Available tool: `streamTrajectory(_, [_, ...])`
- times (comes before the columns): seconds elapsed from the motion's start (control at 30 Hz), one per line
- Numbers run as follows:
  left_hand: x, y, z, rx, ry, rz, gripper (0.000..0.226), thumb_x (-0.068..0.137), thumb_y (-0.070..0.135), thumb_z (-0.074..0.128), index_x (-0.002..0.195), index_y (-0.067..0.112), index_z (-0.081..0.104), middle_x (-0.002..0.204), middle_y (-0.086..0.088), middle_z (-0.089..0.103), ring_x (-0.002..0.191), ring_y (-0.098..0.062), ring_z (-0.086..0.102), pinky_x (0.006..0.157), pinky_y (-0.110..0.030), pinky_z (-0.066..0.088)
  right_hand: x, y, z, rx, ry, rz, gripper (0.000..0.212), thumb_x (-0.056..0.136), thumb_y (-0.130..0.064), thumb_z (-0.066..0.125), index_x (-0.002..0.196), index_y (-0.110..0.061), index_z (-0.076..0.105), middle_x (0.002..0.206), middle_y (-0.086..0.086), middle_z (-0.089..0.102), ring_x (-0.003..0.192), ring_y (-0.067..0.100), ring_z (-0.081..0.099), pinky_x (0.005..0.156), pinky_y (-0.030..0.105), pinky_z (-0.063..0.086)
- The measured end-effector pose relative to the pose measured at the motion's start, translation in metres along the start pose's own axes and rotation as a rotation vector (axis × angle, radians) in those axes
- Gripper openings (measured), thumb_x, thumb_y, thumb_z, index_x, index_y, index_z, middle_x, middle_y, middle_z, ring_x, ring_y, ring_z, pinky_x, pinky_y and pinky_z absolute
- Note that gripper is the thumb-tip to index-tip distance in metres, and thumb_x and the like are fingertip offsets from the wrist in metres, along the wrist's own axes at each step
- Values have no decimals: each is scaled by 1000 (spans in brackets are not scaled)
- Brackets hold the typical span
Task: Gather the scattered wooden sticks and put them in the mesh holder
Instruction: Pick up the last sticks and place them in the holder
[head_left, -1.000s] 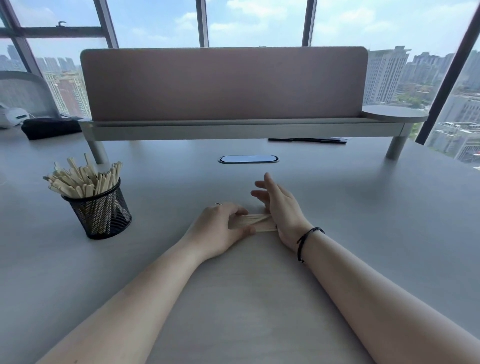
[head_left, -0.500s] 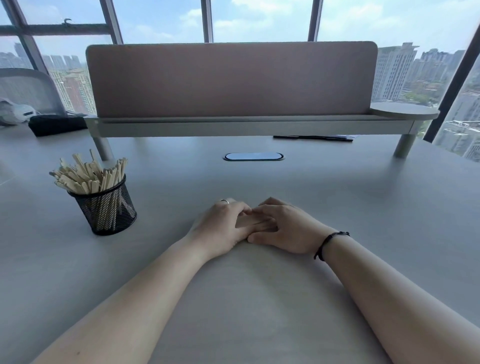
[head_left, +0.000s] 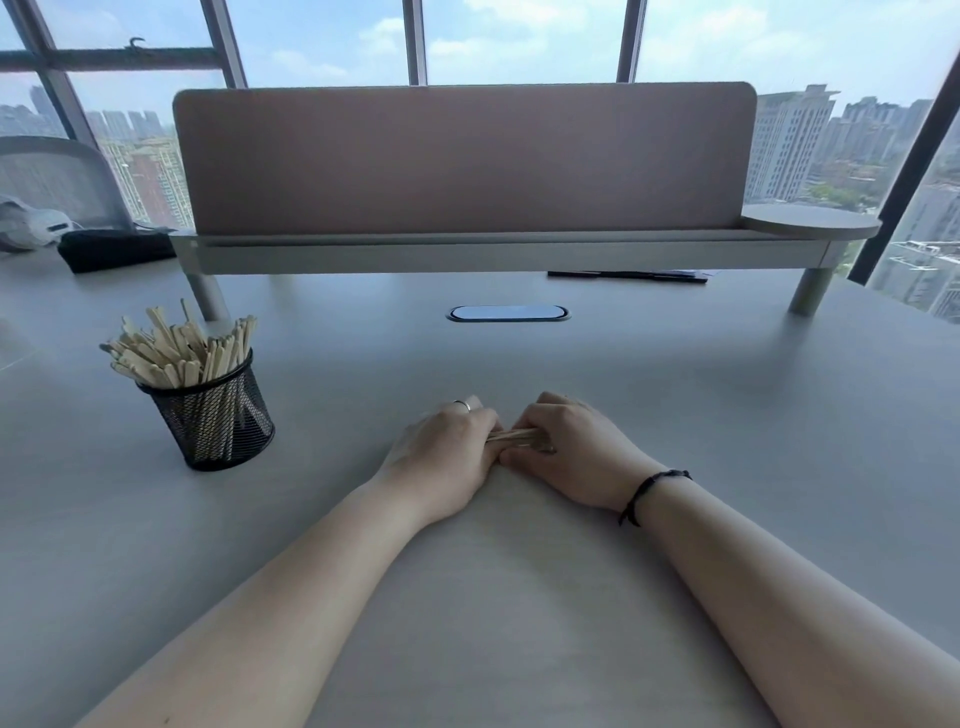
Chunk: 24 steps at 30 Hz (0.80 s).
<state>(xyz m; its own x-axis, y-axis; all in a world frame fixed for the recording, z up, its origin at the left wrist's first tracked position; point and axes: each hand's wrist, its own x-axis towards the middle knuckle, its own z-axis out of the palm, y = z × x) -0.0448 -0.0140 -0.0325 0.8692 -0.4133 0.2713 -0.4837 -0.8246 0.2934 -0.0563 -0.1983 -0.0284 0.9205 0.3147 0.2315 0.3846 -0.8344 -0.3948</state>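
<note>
A small bundle of wooden sticks lies at the middle of the grey table, pinched between both hands. My left hand closes on the bundle's left end, my right hand on its right end; only a short stretch of wood shows between the fingers. The black mesh holder stands upright at the left, well apart from the hands, packed with several pale sticks fanning out of its top.
A desk divider with a shelf on legs spans the back of the table. A cable grommet sits under it, with a dark flat item at right. A black pouch and a chair are far left.
My right hand went from flat and edge-on beside the sticks to curled over them. Both hands closed together on the bundle. The view tilted slightly.
</note>
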Motion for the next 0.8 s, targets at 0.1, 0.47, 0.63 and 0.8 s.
streamTrajectory(0.1, [0, -1, 0, 15, 30, -11, 20, 102, 35, 43, 106, 23, 58, 110, 0, 62, 104, -29, 58, 81, -40, 48, 1, 3, 0, 98, 59, 48, 24, 84, -40, 72, 99, -23, 65, 90, -4, 61, 79, 16, 57, 74, 33, 46])
streamTrajectory(0.47, [2, -9, -10, -344, 443, -168, 29, 105, 32, 39, 85, 11, 37, 64, -1, 46, 60, -31, 43, 52, -39, 30, 4, 3, 2, 79, -16, 60, 31, 82, -53, 72, 109, -40, 73, 105, -15, 52, 110, 14, 47, 103, 34, 38])
streamTrajectory(0.63, [0, -13, -17, -512, 530, -249, 47, 98, 46, 53, 67, 17, 34, 56, 6, 36, 48, -12, 36, 47, -21, 29, 5, -5, 3, 73, 12, -6, 10, 88, -38, 69, 93, -34, 76, 99, -16, 54, 107, 16, 48, 97, 34, 40])
streamTrajectory(0.8, [-1, -19, -15, -711, 484, -283, 63, 92, 55, 58, 58, 15, 23, 54, -1, 25, 50, -16, 26, 49, -33, 22, 5, -13, 0, -14, -46, -10, 9, 93, -38, 61, 95, -31, 66, 108, -7, 59, 108, 17, 46, 96, 32, 39])
